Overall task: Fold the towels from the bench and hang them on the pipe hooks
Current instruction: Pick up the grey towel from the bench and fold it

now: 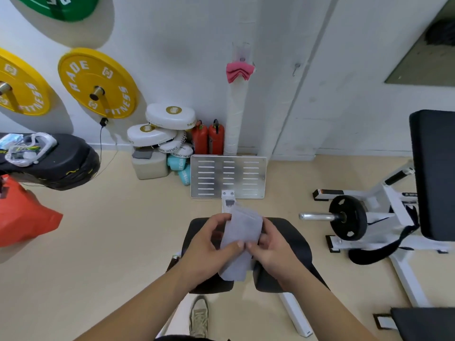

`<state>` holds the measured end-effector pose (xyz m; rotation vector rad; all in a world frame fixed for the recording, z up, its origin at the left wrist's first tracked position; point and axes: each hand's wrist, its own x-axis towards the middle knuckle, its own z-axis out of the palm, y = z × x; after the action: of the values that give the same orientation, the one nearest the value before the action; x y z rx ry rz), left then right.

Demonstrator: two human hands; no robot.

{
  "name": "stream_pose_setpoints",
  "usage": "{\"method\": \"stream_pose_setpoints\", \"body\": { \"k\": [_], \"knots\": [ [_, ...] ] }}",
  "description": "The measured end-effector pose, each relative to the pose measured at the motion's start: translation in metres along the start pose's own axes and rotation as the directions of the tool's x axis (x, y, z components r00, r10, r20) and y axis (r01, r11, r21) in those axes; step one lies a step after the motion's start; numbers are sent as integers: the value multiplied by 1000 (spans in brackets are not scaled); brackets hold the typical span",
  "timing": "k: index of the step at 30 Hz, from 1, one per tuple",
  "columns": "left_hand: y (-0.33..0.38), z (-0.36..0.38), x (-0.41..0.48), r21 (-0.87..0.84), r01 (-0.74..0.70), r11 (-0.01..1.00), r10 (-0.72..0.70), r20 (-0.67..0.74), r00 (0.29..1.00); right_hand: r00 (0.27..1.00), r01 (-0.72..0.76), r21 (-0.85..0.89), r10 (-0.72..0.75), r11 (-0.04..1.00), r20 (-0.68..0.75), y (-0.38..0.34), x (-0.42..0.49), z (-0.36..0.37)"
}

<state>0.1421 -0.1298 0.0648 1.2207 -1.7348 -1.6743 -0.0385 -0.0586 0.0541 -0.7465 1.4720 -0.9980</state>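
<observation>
The grey towel [242, 238] will, I judge, handle as a light, limp cloth: it has no stiffness of its own, so any part you let go will droop and the fold will slide open. Take hold at the edges and corners, pinching the layers together, rather than in the middle of the panel. It is a small, pale grey cloth with a faint lilac cast, already doubled into a narrow upright strip. Layered edges show at its far top, and its near end hangs loose below your hands. Your left hand [209, 244] grips its left edge with the thumb across the front. Your right hand [273, 247] grips the right edge, its thumb meeting the other near the middle of the strip. You hold the cloth just above the black padded counter [293, 237], lifted off it as far as I can tell. Far beyond, a pink towel [239, 72] already hangs folded on the white wrapped pipe [234, 124] against the wall, and a bare hook [296, 69] shows to its right. Between the counter and the pipe a slotted metal plate [229, 177] stands on the floor
</observation>
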Motion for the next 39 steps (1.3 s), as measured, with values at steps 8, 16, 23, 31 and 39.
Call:
{"method": "stream_pose_setpoints", "body": {
  "k": [8, 16, 23, 31, 39],
  "knots": [
    [4, 27, -56, 117, -106, 987, 104, 21, 994, 990, 137, -408, -118, 903, 73, -10, -55, -12],
    [11, -13, -89, 417, -216, 883, 210, 60, 976, 944, 323, -774, -249, 545, 219, -48, -70, 7],
    [-7, -78, -89, 232, -3, 973, 15, -51, 999, 973, 226, -563, -207, 795, 99, -47, -43, 42],
    [-49, -224, -83, -252, 81, 964, -137, -216, 967, 983, 169, -332, -182, 928, -7, -63, 45, 177],
    [-85, -427, -41, -63, 25, 998, -50, -436, 899, 940, 298, -420, -340, 857, -27, -78, 161, 375]
  ]
}}
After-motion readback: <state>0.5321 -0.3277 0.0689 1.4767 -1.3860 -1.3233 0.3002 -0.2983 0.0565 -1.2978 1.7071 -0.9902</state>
